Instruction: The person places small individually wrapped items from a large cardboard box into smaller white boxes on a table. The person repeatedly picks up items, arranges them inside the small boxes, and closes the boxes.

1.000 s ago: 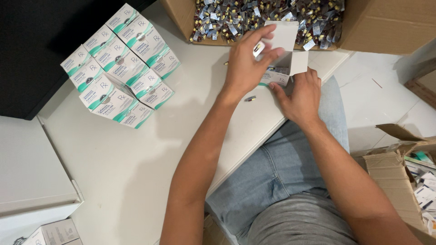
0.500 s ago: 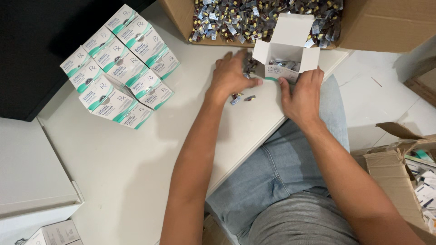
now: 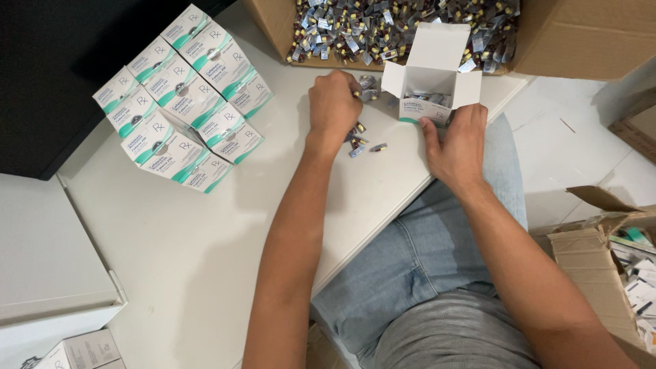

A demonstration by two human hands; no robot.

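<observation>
A small white carton [image 3: 429,82] with a green stripe stands open near the table's right edge, flaps up, with foil capsule packets inside. My right hand [image 3: 456,143] steadies its near side. My left hand [image 3: 334,104] is closed over a bunch of foil packets [image 3: 367,85] just left of the carton. A few loose packets [image 3: 361,140] lie on the white table [image 3: 205,253] below that hand.
A large cardboard box [image 3: 574,37] full of foil packets sits at the back. A stack of shut white-and-green cartons [image 3: 181,99] lies at the left. Another cardboard box [image 3: 615,266] stands on the floor at the right. More cartons [image 3: 75,350] sit at the bottom left.
The carton was held in both hands with its lid being opened; now it stands open on the table. My left hand has come down to the loose packets and closed on some.
</observation>
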